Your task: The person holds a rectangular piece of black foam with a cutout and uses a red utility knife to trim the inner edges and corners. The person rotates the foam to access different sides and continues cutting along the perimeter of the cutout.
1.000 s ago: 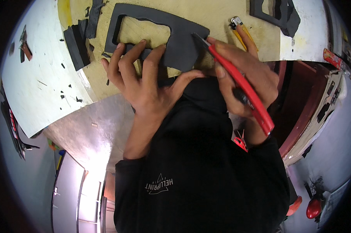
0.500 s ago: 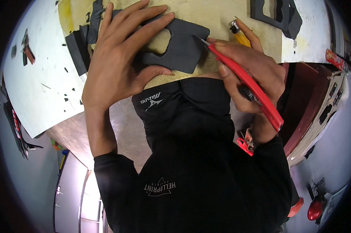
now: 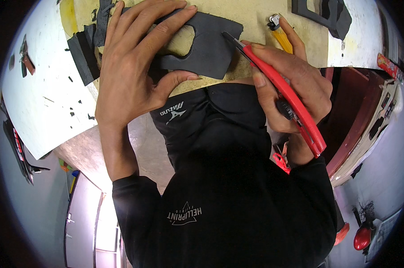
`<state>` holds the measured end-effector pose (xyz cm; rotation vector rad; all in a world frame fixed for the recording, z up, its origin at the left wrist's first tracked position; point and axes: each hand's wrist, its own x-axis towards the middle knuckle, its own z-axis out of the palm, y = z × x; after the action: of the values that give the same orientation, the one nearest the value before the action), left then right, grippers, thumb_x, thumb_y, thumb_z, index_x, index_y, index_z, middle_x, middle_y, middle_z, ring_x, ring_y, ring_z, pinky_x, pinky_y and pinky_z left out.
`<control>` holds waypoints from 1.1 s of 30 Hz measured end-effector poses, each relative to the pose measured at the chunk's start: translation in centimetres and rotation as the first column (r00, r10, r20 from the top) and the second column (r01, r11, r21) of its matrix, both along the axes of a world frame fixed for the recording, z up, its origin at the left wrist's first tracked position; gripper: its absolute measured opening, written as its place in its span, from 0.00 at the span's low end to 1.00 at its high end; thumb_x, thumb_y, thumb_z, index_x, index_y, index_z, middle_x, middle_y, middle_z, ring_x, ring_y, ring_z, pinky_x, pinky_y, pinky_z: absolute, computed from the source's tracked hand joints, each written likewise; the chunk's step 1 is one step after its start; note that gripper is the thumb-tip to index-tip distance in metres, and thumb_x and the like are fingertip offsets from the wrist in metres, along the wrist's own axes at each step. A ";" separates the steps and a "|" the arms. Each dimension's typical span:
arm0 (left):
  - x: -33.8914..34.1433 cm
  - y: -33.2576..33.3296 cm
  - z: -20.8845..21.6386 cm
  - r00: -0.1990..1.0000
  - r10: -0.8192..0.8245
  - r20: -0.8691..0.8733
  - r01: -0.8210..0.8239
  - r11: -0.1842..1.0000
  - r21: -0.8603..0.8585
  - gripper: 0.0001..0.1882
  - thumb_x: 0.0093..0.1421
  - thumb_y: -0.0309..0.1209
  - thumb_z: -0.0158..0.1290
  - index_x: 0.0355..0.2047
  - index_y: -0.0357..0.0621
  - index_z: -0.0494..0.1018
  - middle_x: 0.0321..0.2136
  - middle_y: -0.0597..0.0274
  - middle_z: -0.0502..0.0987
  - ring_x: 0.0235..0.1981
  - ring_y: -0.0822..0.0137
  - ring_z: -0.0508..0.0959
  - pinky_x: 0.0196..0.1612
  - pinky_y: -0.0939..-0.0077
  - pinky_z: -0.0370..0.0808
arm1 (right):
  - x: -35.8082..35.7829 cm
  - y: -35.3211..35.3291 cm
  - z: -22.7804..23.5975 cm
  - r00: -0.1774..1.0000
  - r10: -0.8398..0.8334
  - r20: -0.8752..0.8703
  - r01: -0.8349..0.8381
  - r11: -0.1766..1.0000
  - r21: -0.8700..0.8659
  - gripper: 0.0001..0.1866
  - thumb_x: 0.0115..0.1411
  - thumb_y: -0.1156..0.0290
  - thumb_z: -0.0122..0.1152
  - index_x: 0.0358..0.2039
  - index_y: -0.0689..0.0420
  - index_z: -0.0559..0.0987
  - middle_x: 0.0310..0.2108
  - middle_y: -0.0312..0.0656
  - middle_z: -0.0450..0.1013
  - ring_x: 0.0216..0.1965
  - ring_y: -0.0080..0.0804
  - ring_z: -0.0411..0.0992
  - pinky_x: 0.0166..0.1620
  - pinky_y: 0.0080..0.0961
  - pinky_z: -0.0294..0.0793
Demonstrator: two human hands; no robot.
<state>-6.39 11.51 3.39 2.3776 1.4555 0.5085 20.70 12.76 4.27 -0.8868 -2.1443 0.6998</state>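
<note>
A dark grey foam piece [image 3: 211, 47] with a rounded cut-out lies on a worn yellowish board [image 3: 255, 18]. My left hand [image 3: 135, 62] rests on its left part with fingers spread, the thumb at the near edge. In my right hand [image 3: 291, 87] is a red utility knife [image 3: 282, 87], slanting so that its blade tip meets the foam's right part. The thumb lies along the knife's handle. A raised finger of that hand is beside a yellow lighter [image 3: 281, 38] on the board.
Dark foam blocks [image 3: 83, 53] lie left of my left hand. A dark foam frame [image 3: 318, 20] sits at the far right. Black scraps and a small red-and-dark tool [image 3: 27, 61] are on the white tabletop [image 3: 45, 102]. Dark red furniture [image 3: 358, 107] stands to the right.
The board and foam sit slightly higher in the picture. The knife's handle is tilted a little more steeply, with its tip still at about the same spot on the foam. My left hand stays on the foam.
</note>
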 end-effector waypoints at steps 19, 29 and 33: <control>1.6 -1.9 0.0 0.991 0.132 0.028 -0.132 0.991 0.017 0.46 0.41 0.49 0.73 0.63 0.53 0.76 0.59 0.59 0.77 0.63 0.51 0.73 0.74 0.40 0.53 | 0.2 -1.3 0.0 0.998 -0.065 0.010 0.065 0.998 -0.011 0.11 0.58 0.78 0.68 0.42 0.65 0.85 0.36 0.50 0.85 0.42 0.36 0.85 0.68 0.64 0.66; 2.1 -3.4 -0.8 0.976 0.216 0.037 -0.218 0.975 0.037 0.46 0.42 0.50 0.74 0.63 0.52 0.76 0.59 0.58 0.77 0.61 0.50 0.73 0.72 0.39 0.54 | -0.1 -2.4 -0.2 0.992 -0.126 -0.033 0.124 0.991 -0.041 0.13 0.58 0.79 0.68 0.44 0.67 0.85 0.32 0.50 0.85 0.33 0.27 0.84 0.68 0.63 0.65; 2.7 -4.0 -0.6 0.966 0.255 0.031 -0.256 0.966 0.040 0.45 0.44 0.52 0.73 0.63 0.52 0.76 0.59 0.58 0.77 0.61 0.51 0.73 0.71 0.40 0.56 | -0.2 -2.8 -0.1 0.988 -0.150 -0.030 0.149 0.988 -0.052 0.12 0.58 0.79 0.68 0.44 0.67 0.85 0.32 0.49 0.85 0.32 0.26 0.84 0.69 0.62 0.65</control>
<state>-3.73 7.55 2.76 2.2166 1.7680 0.6362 20.51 9.98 4.13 -1.0429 -2.0144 0.6893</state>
